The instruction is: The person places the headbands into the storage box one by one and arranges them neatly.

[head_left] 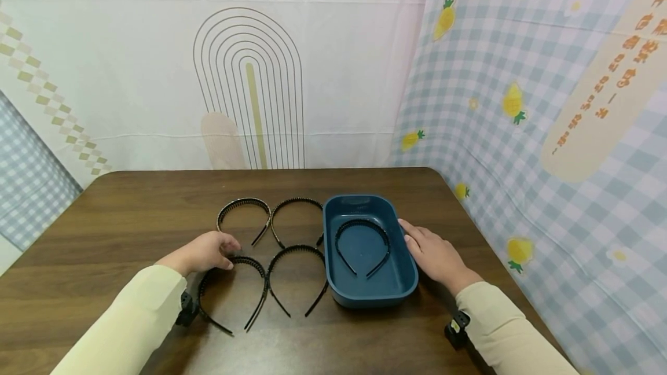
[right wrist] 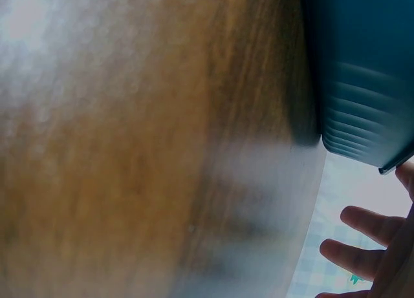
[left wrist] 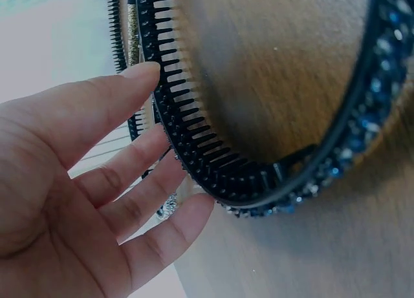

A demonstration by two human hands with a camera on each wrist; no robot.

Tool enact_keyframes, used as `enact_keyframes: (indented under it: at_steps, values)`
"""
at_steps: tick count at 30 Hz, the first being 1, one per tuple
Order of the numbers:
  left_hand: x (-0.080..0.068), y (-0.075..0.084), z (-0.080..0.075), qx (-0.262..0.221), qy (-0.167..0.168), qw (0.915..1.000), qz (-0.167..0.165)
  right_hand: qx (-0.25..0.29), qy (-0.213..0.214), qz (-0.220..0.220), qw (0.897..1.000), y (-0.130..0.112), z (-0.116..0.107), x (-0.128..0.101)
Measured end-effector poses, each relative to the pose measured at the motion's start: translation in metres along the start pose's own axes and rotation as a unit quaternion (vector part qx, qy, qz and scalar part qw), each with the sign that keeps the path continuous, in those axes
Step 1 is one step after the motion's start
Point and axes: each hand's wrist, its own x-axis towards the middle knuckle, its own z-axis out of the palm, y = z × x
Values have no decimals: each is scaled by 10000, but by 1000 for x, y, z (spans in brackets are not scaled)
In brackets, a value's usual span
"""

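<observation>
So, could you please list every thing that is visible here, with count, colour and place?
headbands on the table: four, black with comb teeth, in two rows left of the bin
headband in the bin: one, black, lying flat inside
bin: one, dark blue, right of the headbands
table: one, dark brown wood
backdrop cloths: white with arch pattern behind, blue check with pineapples at right
hands: left hand fingers touching the near-left headband; right hand beside the bin's right wall, fingers straight

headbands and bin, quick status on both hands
Left hand open, fingertips on the near-left headband. Right hand open, resting against the blue bin. One headband in the bin, four on the table. Nothing in the way.
</observation>
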Motion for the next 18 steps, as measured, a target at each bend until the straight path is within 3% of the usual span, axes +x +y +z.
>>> enact_keyframes:
  at_steps: [9,18]
  values:
    - [3,-4,4,217,5,9998,47,20,-13,23,10000,1,2,0]
    - [4,-9,6,18,11,9999,140,25,4,12,10000,0,1,-1]
